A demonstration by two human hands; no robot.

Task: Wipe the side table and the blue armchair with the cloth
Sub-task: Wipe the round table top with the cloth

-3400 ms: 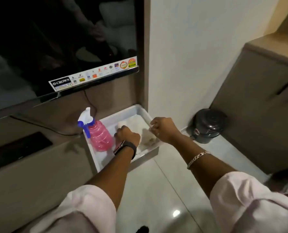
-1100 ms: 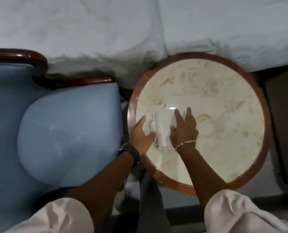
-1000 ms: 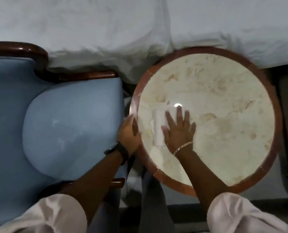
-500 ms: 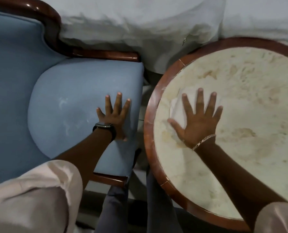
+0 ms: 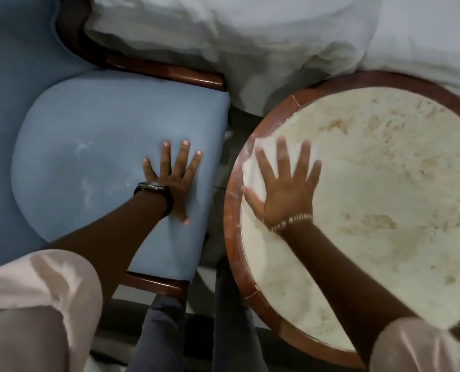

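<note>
The round side table point(image 5: 390, 200) has a cream marble top inside a red-brown wooden rim and fills the right half of the view. A white cloth point(image 5: 252, 167) lies near its left edge. My right hand point(image 5: 285, 189) presses flat on that cloth with fingers spread, and most of the cloth is hidden under the palm. The blue armchair point(image 5: 89, 157) stands to the left, its seat cushion showing faint pale marks. My left hand point(image 5: 175, 178) rests flat on the right part of the seat, fingers apart, with nothing in it.
White bedding point(image 5: 250, 36) runs along the far side of both chair and table. The chair's dark wooden frame point(image 5: 164, 71) curves behind the seat. My legs point(image 5: 169, 331) stand in the narrow gap between chair and table.
The view went from a tray under a TV to the chair and table. My left hand left the cloth for the chair seat. My right hand slid the cloth toward the table's left edge.
</note>
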